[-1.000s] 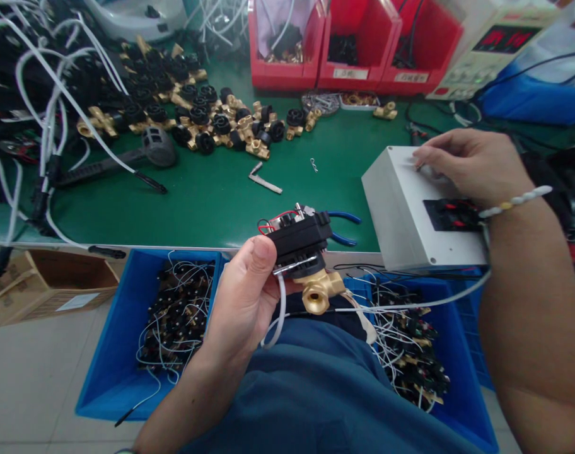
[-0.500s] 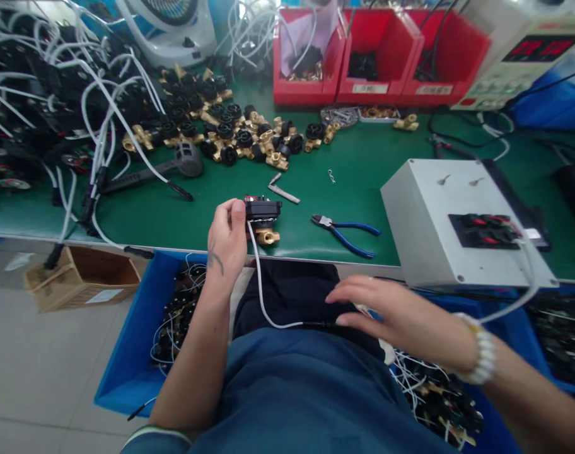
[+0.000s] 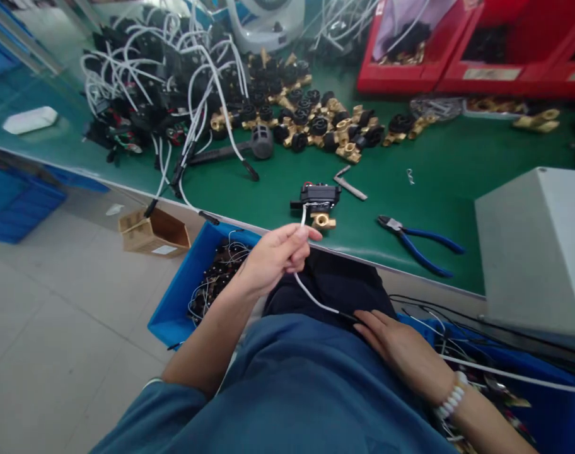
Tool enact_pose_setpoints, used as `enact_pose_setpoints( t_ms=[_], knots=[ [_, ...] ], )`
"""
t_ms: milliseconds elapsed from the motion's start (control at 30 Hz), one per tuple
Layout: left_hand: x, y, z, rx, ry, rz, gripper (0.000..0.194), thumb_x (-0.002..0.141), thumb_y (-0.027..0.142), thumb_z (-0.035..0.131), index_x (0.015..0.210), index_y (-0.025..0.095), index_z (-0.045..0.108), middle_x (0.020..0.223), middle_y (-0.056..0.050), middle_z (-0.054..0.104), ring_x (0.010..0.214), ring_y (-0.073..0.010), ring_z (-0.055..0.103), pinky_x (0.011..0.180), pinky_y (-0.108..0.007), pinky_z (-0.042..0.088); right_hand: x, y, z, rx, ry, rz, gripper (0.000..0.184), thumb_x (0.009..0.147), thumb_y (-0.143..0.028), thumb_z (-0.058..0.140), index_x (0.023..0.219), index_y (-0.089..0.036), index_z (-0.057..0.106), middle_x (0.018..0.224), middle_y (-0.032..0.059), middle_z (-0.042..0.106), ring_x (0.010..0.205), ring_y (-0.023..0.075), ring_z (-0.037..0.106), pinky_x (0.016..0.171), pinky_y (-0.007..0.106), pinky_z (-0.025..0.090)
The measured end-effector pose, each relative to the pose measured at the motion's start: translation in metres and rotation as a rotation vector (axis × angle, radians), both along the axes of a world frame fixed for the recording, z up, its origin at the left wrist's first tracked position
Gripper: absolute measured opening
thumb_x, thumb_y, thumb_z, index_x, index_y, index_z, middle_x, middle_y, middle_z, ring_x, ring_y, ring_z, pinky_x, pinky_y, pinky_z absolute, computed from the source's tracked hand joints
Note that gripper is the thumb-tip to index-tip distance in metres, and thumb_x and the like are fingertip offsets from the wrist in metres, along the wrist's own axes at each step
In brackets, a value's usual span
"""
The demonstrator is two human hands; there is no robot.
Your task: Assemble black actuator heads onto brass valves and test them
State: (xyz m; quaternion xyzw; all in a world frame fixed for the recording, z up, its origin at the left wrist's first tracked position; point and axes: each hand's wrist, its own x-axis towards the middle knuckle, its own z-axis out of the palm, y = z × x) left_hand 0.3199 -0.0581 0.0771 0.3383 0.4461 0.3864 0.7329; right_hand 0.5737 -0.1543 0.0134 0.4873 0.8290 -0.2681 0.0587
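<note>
A black actuator unit point(image 3: 319, 194) on a brass valve body point(image 3: 321, 221) stands upright on the green bench near its front edge. From it a white cable point(image 3: 311, 296) runs down across my lap. My left hand point(image 3: 280, 255) pinches this cable just below the valve, thumb against fingers. My right hand point(image 3: 396, 347) lies low over my lap, its fingers closed on the cable's black connector point(image 3: 347, 316); the thumb is hidden. To the right of the valve lie blue-handled cutting pliers point(image 3: 420, 243), spread apart. An L-shaped grey tool point(image 3: 351, 184) rests behind the valve.
A grey box point(image 3: 533, 239) stands at right. Brass valves point(image 3: 342, 129) and a rubber mallet point(image 3: 261, 142) lie farther back, before red bins point(image 3: 405, 79). Wired black units point(image 3: 145, 94) are piled at left. A blue crate point(image 3: 174, 315) and a carton point(image 3: 150, 233) sit below the bench.
My left hand has set the valve unit on the bench and shifted to its cable. The right hand has left the grey box and come down to the connector. The view has swung left.
</note>
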Motion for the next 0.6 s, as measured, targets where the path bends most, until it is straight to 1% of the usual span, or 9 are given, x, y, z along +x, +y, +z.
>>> enact_pose_setpoints(
  t_ms=[67, 133, 267, 300, 367, 400, 467, 533, 600],
  knots=[
    [-0.009, 0.004, 0.014, 0.122, -0.030, 0.104, 0.024, 0.095, 0.033, 0.060, 0.084, 0.013, 0.065, 0.049, 0.011, 0.030, 0.039, -0.0031, 0.022, 0.041, -0.016, 0.020, 0.007, 0.001, 0.000, 0.133, 0.141, 0.003, 0.046, 0.107, -0.038, 0.032, 0.119, -0.016, 0.070, 0.103, 0.0093, 0.078, 0.084, 0.0226, 0.077, 0.071, 0.033, 0.063],
    [-0.029, 0.003, 0.034, 0.248, 0.037, 0.137, 0.028, 0.097, 0.034, 0.059, 0.080, 0.014, 0.066, 0.048, 0.010, 0.027, 0.039, -0.0033, 0.021, 0.042, -0.017, 0.021, 0.014, 0.003, 0.001, 0.232, 0.230, -0.012, 0.051, 0.108, -0.044, 0.029, 0.117, -0.016, 0.070, 0.097, 0.0080, 0.079, 0.075, 0.0193, 0.077, 0.064, 0.027, 0.061],
    [-0.097, -0.017, 0.081, 0.459, 0.366, 0.095, 0.033, 0.094, 0.042, 0.065, 0.075, 0.016, 0.070, 0.043, 0.009, 0.029, 0.038, -0.0029, 0.023, 0.042, -0.018, 0.022, 0.024, 0.006, -0.003, 0.275, 0.191, -0.074, 0.061, 0.105, -0.057, 0.027, 0.113, -0.014, 0.069, 0.089, 0.0102, 0.079, 0.060, 0.0220, 0.075, 0.051, 0.030, 0.057],
    [-0.117, -0.023, 0.090, 0.459, 0.479, 0.059, 0.035, 0.094, 0.043, 0.065, 0.074, 0.015, 0.071, 0.042, 0.008, 0.030, 0.038, -0.0020, 0.023, 0.042, -0.017, 0.020, 0.025, 0.007, -0.006, 0.241, 0.170, -0.077, 0.064, 0.104, -0.060, 0.026, 0.111, -0.014, 0.069, 0.089, 0.0109, 0.079, 0.063, 0.0240, 0.075, 0.053, 0.032, 0.057],
    [-0.156, -0.030, 0.100, 0.236, 0.671, -0.124, 0.030, 0.094, 0.034, 0.067, 0.074, 0.012, 0.073, 0.044, 0.006, 0.043, 0.039, -0.0014, 0.032, 0.042, -0.014, 0.018, 0.021, 0.010, -0.013, 0.108, 0.116, -0.081, 0.065, 0.102, -0.062, 0.023, 0.106, -0.016, 0.069, 0.089, 0.0116, 0.079, 0.067, 0.0273, 0.076, 0.055, 0.036, 0.058],
    [-0.174, -0.031, 0.097, 0.118, 0.743, -0.092, 0.023, 0.091, 0.024, 0.070, 0.072, 0.011, 0.071, 0.047, 0.006, 0.047, 0.041, -0.0011, 0.036, 0.043, -0.012, 0.020, 0.019, 0.012, -0.016, 0.030, 0.077, -0.090, 0.064, 0.101, -0.062, 0.023, 0.104, -0.016, 0.068, 0.088, 0.0118, 0.078, 0.067, 0.0282, 0.076, 0.055, 0.037, 0.057],
    [-0.203, -0.025, 0.075, -0.180, 0.892, -0.089, 0.013, 0.081, 0.008, 0.076, 0.070, 0.013, 0.071, 0.056, 0.005, 0.059, 0.047, -0.0049, 0.047, 0.047, -0.013, 0.032, 0.013, 0.017, -0.019, -0.097, -0.009, -0.128, 0.058, 0.100, -0.059, 0.025, 0.102, -0.017, 0.065, 0.081, 0.0115, 0.077, 0.060, 0.0284, 0.074, 0.051, 0.036, 0.053],
    [-0.222, -0.015, 0.034, -0.511, 1.027, -0.119, 0.015, 0.079, 0.006, 0.076, 0.069, 0.015, 0.071, 0.063, 0.002, 0.064, 0.058, -0.0101, 0.058, 0.056, -0.017, 0.043, 0.010, 0.021, -0.020, -0.174, -0.052, -0.158, 0.052, 0.098, -0.058, 0.029, 0.100, -0.019, 0.063, 0.073, 0.0102, 0.074, 0.056, 0.0281, 0.071, 0.049, 0.034, 0.049],
    [-0.231, -0.009, -0.017, -0.648, 1.057, -0.108, 0.012, 0.081, 0.008, 0.076, 0.071, 0.012, 0.070, 0.067, -0.001, 0.065, 0.067, -0.0140, 0.063, 0.062, -0.021, 0.048, 0.011, 0.025, -0.020, -0.219, -0.055, -0.181, 0.047, 0.095, -0.059, 0.033, 0.098, -0.020, 0.061, 0.068, 0.0087, 0.072, 0.056, 0.0282, 0.070, 0.050, 0.034, 0.047]
  ],
)
